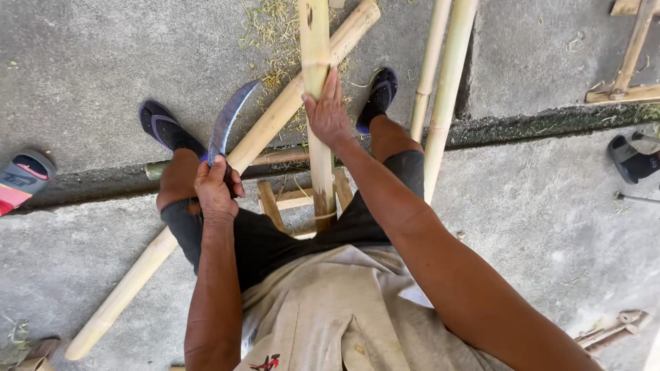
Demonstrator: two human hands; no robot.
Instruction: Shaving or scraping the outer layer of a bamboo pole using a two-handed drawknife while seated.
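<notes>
At the far left edge of the frame a red and grey sandal (20, 180) lies on the concrete floor (89, 75). A long bamboo pole (137, 275) runs from the lower left up to the top centre, passing under the person's knees. Left of centre, the left hand (216, 189) is clenched round the handle of a curved knife (230, 117), its blade pointing up and away over the left foot in a dark slipper (161, 127). At centre, an upright bamboo pole (315, 48) stands between the legs, resting against a small bamboo frame (289, 203). The right hand (326, 113) lies on this pole with fingers (330, 86) spread flat along it, pressing rather than wrapping. Two more thin bamboo poles (440, 82) lean at centre right, and a dark shoe (632, 158) sits at the right edge.

The risk I see: the blade is near both the bare shin and the steadying hand. A stroke that glances off the smooth round cane could slip toward either, and a pole held only by a flat palm could roll or slide.
</notes>
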